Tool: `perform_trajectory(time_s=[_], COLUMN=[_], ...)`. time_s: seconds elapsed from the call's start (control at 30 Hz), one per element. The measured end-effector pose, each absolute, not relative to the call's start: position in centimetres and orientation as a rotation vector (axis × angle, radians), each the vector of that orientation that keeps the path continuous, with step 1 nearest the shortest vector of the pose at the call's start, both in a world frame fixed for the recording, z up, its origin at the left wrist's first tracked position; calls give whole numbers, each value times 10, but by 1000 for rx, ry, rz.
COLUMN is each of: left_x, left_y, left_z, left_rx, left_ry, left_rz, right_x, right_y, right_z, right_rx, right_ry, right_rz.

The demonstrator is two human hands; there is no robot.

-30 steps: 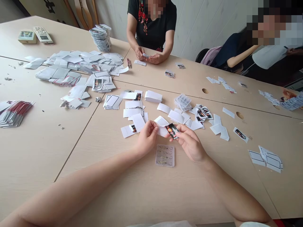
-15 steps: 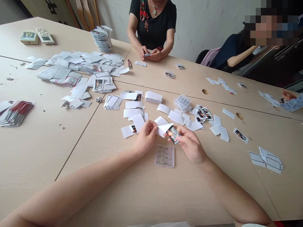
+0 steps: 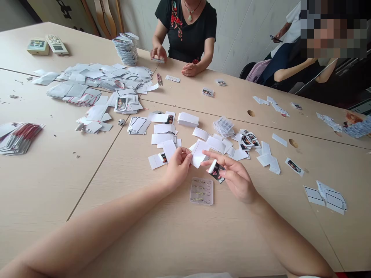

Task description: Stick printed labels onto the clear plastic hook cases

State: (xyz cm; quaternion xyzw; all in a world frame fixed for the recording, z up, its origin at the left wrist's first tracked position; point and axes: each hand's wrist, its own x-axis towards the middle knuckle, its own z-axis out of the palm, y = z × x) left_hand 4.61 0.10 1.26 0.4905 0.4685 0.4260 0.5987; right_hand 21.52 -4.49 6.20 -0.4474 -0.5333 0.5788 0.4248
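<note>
My left hand (image 3: 178, 170) pinches a white paper piece (image 3: 198, 153) between thumb and fingers, with its far edge resting among other white slips. My right hand (image 3: 234, 179) holds a small black printed card (image 3: 218, 172) by its edges, and a narrow white strip (image 3: 212, 166) lies along the card near my fingertips. The hands are close together but apart. Just below them, a transparent plastic case (image 3: 201, 191) with several small metal pieces lies on the table, nearest my right hand.
Scattered white slips and printed cards (image 3: 246, 139) surround my hands. Larger paper heaps (image 3: 101, 75) and a stack of transparent packets (image 3: 125, 48) lie beyond. Across the table, a co-worker's hands (image 3: 158, 53) rest near that stack. Two remote controls (image 3: 57, 44) sit at the far left.
The white paper has separated from the black card, staying with my left hand. My right hand has shifted slightly down. The co-worker's right-side hand in the picture stayed while the other moved left toward the stack.
</note>
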Motion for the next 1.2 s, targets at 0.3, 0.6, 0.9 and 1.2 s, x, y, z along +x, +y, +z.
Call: perform_trajectory(time_s=[0.3, 0.6, 0.9, 1.2], left_x=[38, 38, 35, 36], left_y=[12, -6, 0, -6], left_z=[21, 33, 32, 28], left_rx=[1321, 1395, 1339, 1755], left_ry=[1161, 900, 938, 1024], left_rz=[1154, 927, 968, 1063], right_x=[216, 207, 209, 211], right_y=[-41, -48, -47, -46], right_z=[57, 43, 29, 40], right_rx=[-1155, -1268, -1350, -1490], right_ry=[-1207, -1540, -1975, -1692], right_rz=[1339, 1361, 689, 775])
